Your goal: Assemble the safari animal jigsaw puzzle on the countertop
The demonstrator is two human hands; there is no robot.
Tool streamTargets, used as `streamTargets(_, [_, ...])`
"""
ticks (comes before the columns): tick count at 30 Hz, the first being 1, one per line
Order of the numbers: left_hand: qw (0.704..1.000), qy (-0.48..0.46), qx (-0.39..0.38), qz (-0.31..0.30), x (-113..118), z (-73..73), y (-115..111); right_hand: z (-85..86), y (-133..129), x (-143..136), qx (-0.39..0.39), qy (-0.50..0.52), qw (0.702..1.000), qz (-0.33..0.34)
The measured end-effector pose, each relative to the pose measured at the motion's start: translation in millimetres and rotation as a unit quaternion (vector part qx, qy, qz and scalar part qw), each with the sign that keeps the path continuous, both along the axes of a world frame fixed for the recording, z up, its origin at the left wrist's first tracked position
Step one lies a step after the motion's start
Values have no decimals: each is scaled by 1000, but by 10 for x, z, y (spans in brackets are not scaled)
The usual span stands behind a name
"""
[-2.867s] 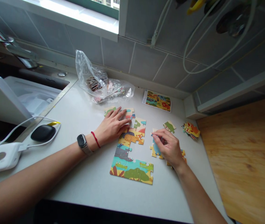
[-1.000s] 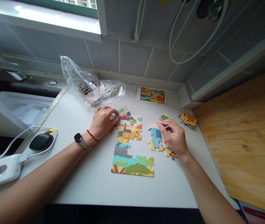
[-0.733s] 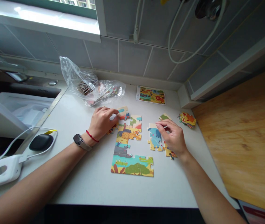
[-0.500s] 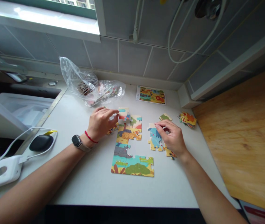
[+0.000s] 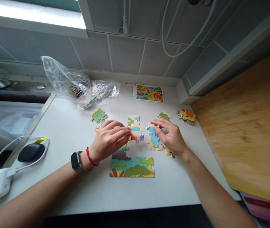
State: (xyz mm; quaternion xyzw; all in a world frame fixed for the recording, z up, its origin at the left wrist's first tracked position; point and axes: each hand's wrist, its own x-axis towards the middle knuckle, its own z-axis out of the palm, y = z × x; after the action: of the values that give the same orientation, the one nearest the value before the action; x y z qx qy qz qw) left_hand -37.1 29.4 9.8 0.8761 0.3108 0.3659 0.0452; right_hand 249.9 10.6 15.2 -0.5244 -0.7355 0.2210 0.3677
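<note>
My left hand [image 5: 113, 137] pinches a puzzle piece [image 5: 137, 132] with a light top and a blue patch, held over the upper part of the partly joined puzzle [image 5: 137, 167]. My left hand and the held piece hide some of the joined pieces. To the right, my right hand [image 5: 170, 134] has its fingers closed at the upper edge of the blue elephant pieces [image 5: 154, 139]. A yellow piece [image 5: 170, 152] lies below my right hand. Green pieces [image 5: 99, 115] lie behind my left hand, and another green piece [image 5: 164, 115] lies behind my right hand.
A clear plastic bag [image 5: 82, 88] with pieces stands at the back left, near a picture card [image 5: 148, 92]. A pile of pieces [image 5: 186, 115] lies at the right. At the left are a sink, a black device [image 5: 31, 152] and a white cable. A wooden board [image 5: 244, 126] borders the counter.
My left hand has moved right with its piece, uncovering green pieces behind it. My right hand stays by the elephant pieces. The camera view has shifted slightly.
</note>
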Motion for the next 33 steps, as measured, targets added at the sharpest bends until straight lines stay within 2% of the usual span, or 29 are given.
streamTargets(5, [1000,13,-3,-22,31,-19,-10,42,-54,1,-19,-73,990,122])
streamTargets(8, [1000,7,1,-25,42,-42,-4,51,-91,-36,-15,-105,981,160])
streamTargets(12, [999,-16,2,-42,67,-92,-8,25,-119,-93,7,-129,979,156])
streamTargets(17, [998,-32,-19,-42,80,-150,-16,-3,-105,-114,21,-107,983,145])
streamTargets(20, [998,-26,-33,-37,73,-182,-8,-34,-80,-101,9,-107,988,109])
streamTargets(24, [998,10,-39,-41,64,-221,11,-106,-30,-57,-31,-131,989,62])
streamTargets(33, [984,114,-96,-95,51,-255,-1,-187,34,28,-50,-136,986,88])
